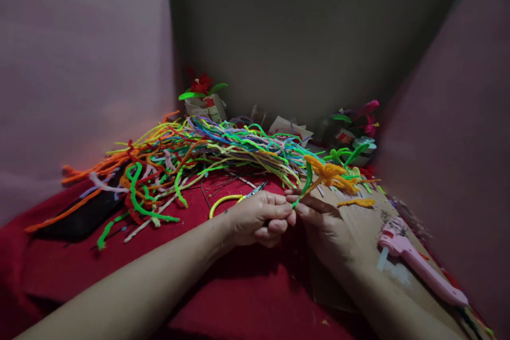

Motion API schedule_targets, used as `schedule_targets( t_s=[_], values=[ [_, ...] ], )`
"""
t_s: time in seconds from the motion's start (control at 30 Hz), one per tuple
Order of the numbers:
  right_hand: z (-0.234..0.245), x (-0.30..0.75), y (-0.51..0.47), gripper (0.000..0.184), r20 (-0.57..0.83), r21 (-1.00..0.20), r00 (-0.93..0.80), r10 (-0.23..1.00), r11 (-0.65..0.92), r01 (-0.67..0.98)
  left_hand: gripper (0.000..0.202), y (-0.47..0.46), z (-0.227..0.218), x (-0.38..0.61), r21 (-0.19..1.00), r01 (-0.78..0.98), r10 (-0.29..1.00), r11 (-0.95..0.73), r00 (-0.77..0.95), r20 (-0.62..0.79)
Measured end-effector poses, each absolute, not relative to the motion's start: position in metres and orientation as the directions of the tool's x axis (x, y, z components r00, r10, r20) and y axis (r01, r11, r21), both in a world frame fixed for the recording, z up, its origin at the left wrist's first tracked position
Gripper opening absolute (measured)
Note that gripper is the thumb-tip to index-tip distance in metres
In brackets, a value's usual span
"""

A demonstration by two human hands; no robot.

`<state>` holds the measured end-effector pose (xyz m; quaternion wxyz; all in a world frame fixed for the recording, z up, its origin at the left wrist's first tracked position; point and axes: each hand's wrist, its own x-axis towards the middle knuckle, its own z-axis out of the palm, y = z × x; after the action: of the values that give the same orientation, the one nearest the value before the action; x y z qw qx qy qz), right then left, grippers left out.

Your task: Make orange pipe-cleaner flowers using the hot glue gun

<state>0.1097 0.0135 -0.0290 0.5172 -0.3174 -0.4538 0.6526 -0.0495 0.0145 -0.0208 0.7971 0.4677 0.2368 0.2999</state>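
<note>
Between my two hands is an orange pipe-cleaner flower (330,172) with a green pipe cleaner (308,178) at its stem. My left hand (263,218) pinches the lower end of the green stem between thumb and curled fingers. Close beside it, my right hand (324,223) grips the stem just below the petals, the flower head pointing up and to the right. The fingertips of both hands nearly touch. Just behind my left hand lie yellow-handled scissors (223,202), their blades partly showing.
A large heap of colourful pipe cleaners (239,143) spreads across the red cloth (247,292). A pink glue gun (422,265) lies on cardboard (358,223) at right, near a loose orange piece (356,203). Behind stand a red flower (201,84) and a pink flower (370,111).
</note>
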Motion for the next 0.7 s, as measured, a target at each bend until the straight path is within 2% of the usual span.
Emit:
schedule_targets(
  t_s=[0.1, 0.17, 0.27, 0.37, 0.43, 0.5, 0.63, 0.7],
  values=[
    [-0.033, 0.11, 0.016, 0.015, 0.062, -0.923, -0.243, 0.968, -0.037, -0.382, 0.022, 0.011, -0.018, -0.043, 0.99, -0.065, 0.845, 0.125, 0.53, -0.072],
    [-0.036, 0.111, 0.018, 0.017, 0.106, -0.93, -0.241, 0.965, 0.011, -0.367, 0.02, 0.007, -0.018, -0.038, 0.984, 0.143, 0.924, -0.108, 0.379, 0.047],
    [-0.037, 0.111, 0.018, 0.018, 0.133, -0.936, -0.242, 0.961, 0.041, -0.349, 0.015, 0.003, -0.023, -0.035, 0.836, 0.423, 0.932, -0.349, 0.252, 0.261],
    [-0.034, 0.109, 0.015, 0.017, 0.133, -0.938, -0.252, 0.958, 0.04, -0.343, 0.018, 0.002, -0.03, -0.036, 0.715, 0.544, 0.899, -0.438, 0.252, 0.359],
    [-0.03, 0.108, 0.012, 0.015, 0.142, -0.948, -0.248, 0.958, 0.06, -0.311, 0.019, 0.003, -0.033, -0.037, 0.689, 0.549, 0.88, -0.474, 0.269, 0.392],
    [-0.027, 0.108, 0.01, 0.014, 0.164, -0.957, -0.229, 0.96, 0.098, -0.274, 0.019, 0.003, -0.033, -0.037, 0.727, 0.507, 0.886, -0.464, 0.263, 0.382],
    [-0.025, 0.108, 0.009, 0.013, 0.194, -0.969, -0.224, 0.955, 0.151, -0.197, 0.022, 0.004, -0.025, -0.035, 0.942, 0.265, 0.958, -0.204, 0.253, 0.136],
    [-0.027, 0.108, 0.01, 0.014, 0.191, -0.968, -0.244, 0.951, 0.142, -0.206, 0.022, 0.005, -0.02, -0.034, 0.99, 0.126, 0.955, -0.055, 0.297, 0.015]
  ],
)
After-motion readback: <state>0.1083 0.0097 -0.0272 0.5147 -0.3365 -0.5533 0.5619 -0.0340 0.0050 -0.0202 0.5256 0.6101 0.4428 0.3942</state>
